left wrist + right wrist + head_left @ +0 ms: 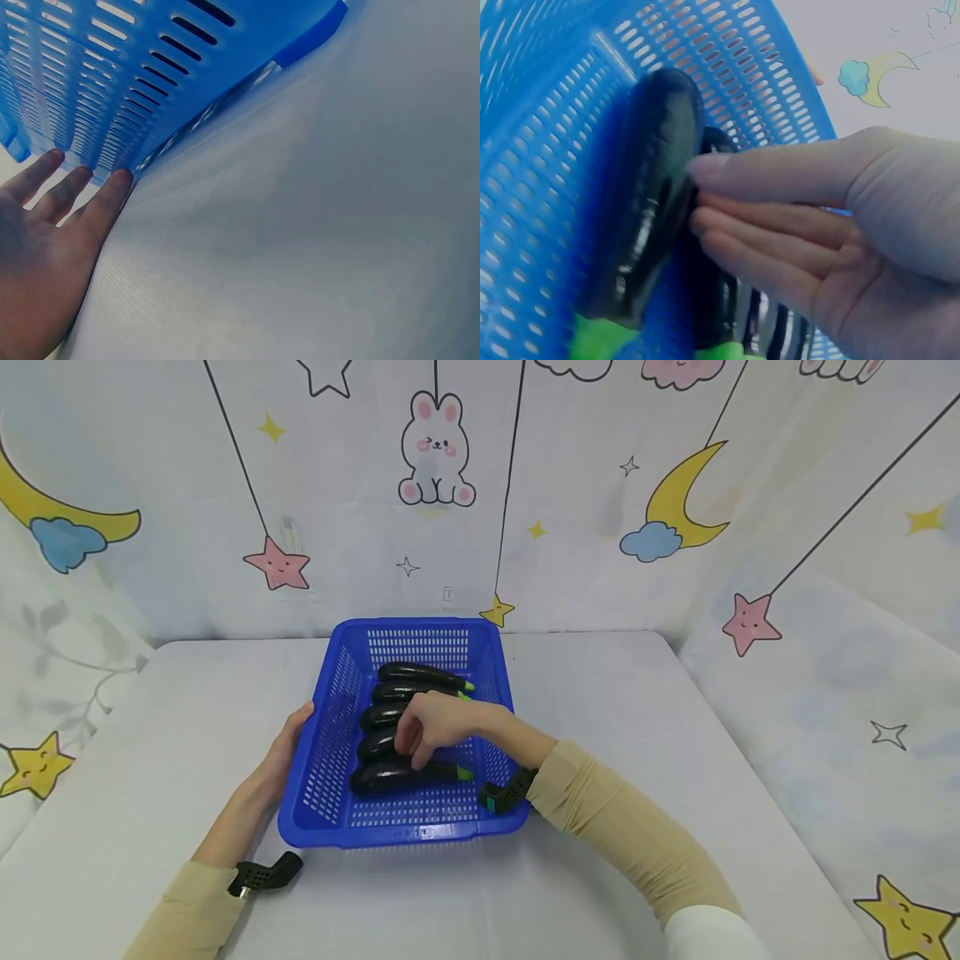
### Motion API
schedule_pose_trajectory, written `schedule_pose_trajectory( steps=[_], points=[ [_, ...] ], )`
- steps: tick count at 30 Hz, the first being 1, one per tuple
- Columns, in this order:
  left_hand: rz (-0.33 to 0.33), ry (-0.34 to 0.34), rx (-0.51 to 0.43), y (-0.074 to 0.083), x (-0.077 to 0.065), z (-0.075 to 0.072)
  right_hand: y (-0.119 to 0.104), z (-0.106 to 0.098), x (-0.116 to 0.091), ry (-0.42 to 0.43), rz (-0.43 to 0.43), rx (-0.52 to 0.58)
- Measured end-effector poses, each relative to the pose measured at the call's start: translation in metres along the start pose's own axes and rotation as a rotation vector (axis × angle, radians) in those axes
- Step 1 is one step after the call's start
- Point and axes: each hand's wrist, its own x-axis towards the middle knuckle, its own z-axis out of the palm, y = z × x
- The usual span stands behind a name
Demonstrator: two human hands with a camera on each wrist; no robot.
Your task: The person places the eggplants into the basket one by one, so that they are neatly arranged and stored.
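Note:
Several glossy dark eggplants with green stem ends lie side by side in a blue plastic basket point(360, 837). My right hand point(438, 724) reaches in over them. In the right wrist view its thumb touches the side of the nearest eggplant point(641, 202), and the other fingertips are at the gap by the neighbouring eggplant point(712, 300). That hand's fingers are fairly straight and wrapped round nothing. Outside the basket, my left hand point(283, 752) rests along its left wall, fingers extended, fingertips point(120, 177) against the slotted side in the left wrist view.
The basket stands on a white-covered table point(622, 693), near its back edge. Behind hangs a pale curtain point(570, 577) printed with moons, stars and a rabbit. Black wrist devices sit on both forearms; the right one point(506, 791) overlaps the basket's right front corner.

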Motion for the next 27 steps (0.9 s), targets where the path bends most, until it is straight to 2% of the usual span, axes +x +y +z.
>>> schedule_pose_trajectory(
  steps=[6, 12, 20, 27],
  points=[
    [0.001, 0.002, 0.008, 0.0, 0.0, 0.0, -0.005, -0.013, -0.01, 0.018, -0.04, 0.06],
    [-0.001, -0.008, -0.002, 0.0, 0.0, 0.001, -0.006, -0.03, -0.032, 0.052, -0.057, 0.124],
    [-0.012, -0.009, -0.023, 0.0, 0.001, -0.001, 0.011, -0.047, -0.078, 0.161, -0.085, 0.189],
    [0.002, -0.025, -0.043, 0.001, 0.0, -0.001, 0.037, -0.047, -0.128, 0.285, -0.053, 0.232]
  ],
)
